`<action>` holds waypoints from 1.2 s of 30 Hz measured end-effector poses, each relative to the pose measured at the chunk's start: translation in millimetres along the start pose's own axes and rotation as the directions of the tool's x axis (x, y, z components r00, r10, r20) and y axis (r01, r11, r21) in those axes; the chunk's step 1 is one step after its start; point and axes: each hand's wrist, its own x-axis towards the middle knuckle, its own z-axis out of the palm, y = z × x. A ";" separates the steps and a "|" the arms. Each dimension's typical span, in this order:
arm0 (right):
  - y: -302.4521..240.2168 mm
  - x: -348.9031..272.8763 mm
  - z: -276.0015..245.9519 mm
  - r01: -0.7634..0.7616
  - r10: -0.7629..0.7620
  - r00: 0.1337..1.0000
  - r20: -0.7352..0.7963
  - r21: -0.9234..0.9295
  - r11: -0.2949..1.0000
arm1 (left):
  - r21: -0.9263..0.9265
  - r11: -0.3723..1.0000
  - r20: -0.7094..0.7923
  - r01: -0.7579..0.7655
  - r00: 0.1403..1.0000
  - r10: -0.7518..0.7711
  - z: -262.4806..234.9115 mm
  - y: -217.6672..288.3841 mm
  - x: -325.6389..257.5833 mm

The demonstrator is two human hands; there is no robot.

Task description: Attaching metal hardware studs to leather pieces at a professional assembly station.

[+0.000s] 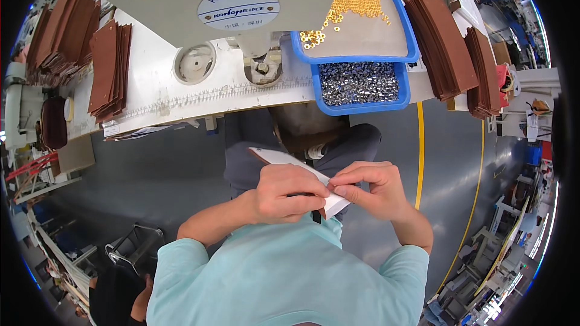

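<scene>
Close to my chest, both hands hold a flat brown piece with a white face (279, 158). My left hand (287, 193) is closed over its middle. My right hand (370, 187) pinches its near right corner between thumb and fingers. The far end of the piece sticks out to the upper left, and the part under my fingers is hidden.
A white bench (157, 93) with a press machine (260, 66) stands ahead. Two blue trays hold gold eyelets (353, 3) and silver ones (359, 83). Brown leather stacks lie left (109, 69) and right (444, 45). Yellow floor lines (419, 157) run at right.
</scene>
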 end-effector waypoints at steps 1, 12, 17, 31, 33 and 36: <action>0.3 -0.9 0.9 0.013 -0.013 1.000 -0.005 -0.006 1.000 | -0.013 1.000 0.003 0.009 1.000 -0.009 0.6 0.4 0.2; -9.3 -3.4 2.6 -0.121 0.120 0.992 0.025 0.040 0.992 | -0.019 0.999 0.007 0.051 0.999 -0.051 -0.5 5.4 0.9; -1.4 -3.1 8.4 -0.132 0.129 0.991 0.028 0.186 0.974 | 0.004 1.000 0.041 0.016 0.999 -0.016 -2.8 3.8 0.4; -2.2 -11.3 13.5 0.059 -0.058 0.996 -0.065 0.012 0.998 | 0.115 0.982 0.029 -0.153 0.988 0.150 -2.9 5.1 1.6; -2.6 -12.1 13.4 0.024 -0.023 0.998 -0.056 0.010 1.000 | 0.130 0.979 0.027 -0.159 0.987 0.157 -4.1 7.1 -0.3; -1.9 -11.3 13.1 0.076 -0.077 0.996 -0.039 -0.017 0.997 | 0.139 0.975 0.037 -0.176 0.984 0.172 -5.5 7.9 -0.1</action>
